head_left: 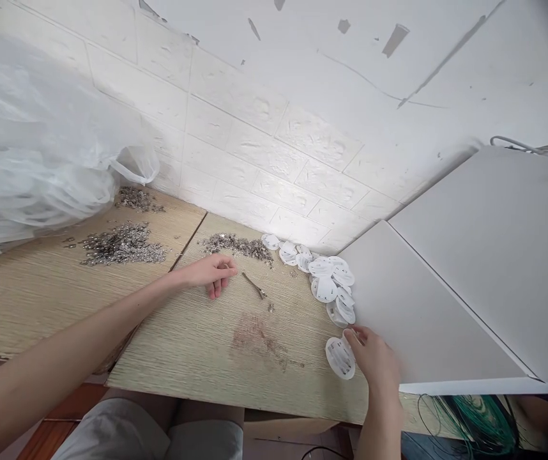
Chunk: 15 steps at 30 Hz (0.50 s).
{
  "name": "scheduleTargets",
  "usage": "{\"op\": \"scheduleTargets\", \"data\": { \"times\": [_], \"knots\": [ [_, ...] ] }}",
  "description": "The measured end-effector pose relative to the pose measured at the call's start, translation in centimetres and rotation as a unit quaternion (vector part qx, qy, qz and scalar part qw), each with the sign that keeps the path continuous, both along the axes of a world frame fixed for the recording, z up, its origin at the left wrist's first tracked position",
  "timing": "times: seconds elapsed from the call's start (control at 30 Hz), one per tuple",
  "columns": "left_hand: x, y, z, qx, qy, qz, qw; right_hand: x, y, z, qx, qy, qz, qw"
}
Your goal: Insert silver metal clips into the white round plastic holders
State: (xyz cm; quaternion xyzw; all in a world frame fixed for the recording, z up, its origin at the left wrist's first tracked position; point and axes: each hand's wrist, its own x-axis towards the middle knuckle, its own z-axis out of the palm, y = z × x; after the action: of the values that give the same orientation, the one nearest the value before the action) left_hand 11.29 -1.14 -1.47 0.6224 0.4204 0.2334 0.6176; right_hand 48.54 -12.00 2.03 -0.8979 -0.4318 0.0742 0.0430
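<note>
My left hand point(214, 273) hovers over the table with thumb and forefinger pinched together; whatever is between them, if anything, is too small to make out. Just right of its fingertips lies a slim metal piece, like a narrow clip point(255, 285), with a tiny shiny part point(271, 308) below its end. At the table's right side, my right hand point(374, 358) grips the upper edge of a white oval plastic piece point(340, 359) with small slots or marks. More white oval pieces point(324, 289) lie overlapping just beyond that hand.
Small metal parts form a pile point(238, 245) by the wall and a larger pile point(125, 244) on the left table section. Bulky translucent plastic bags point(39, 147) fill the far left. A large white panel point(446, 306) borders the right; green wire point(485, 421) lies below it.
</note>
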Motion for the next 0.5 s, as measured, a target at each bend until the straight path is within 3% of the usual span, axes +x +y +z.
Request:
{"op": "scheduleTargets", "data": {
  "times": [0.5],
  "knots": [
    [-0.1,0.0,0.3,0.010,0.008,-0.017,1.000,-1.7,0.0,-1.6,0.043,-0.050,0.015,0.998]
  ]
}}
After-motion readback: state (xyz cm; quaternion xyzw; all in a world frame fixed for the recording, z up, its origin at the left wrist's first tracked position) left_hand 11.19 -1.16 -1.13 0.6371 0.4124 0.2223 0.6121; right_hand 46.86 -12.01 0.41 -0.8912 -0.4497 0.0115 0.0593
